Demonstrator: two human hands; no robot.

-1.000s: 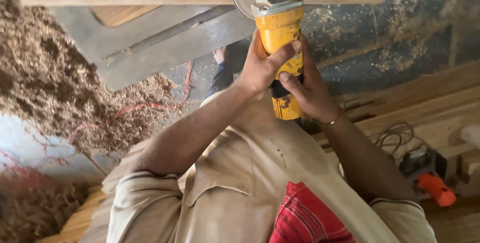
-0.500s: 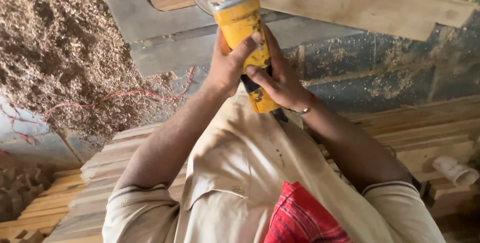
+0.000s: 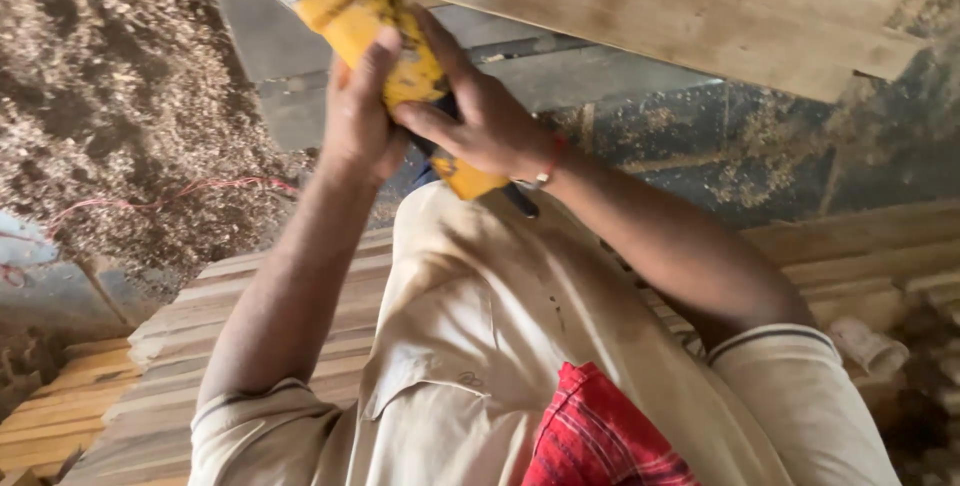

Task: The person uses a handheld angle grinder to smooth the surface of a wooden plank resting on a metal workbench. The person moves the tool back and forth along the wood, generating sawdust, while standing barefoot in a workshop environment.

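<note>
— Both hands are seen wrapped around the yellow angle grinder [image 3: 385,41]: the left hand [image 3: 358,111] closed over its body, the right hand [image 3: 480,121] clenched at the rear grip.

— And since a second ago?

— The grinder has been swung leftward and tilted, its head now cropped at the top edge beside the wooden plank [image 3: 680,6]. Sawdust [image 3: 110,96] is heaped at left.

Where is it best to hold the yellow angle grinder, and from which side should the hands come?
Probably the long yellow body of the angle grinder, from the rear end, away from the disc. Left hand and right hand wrap it from opposite sides there.
</note>
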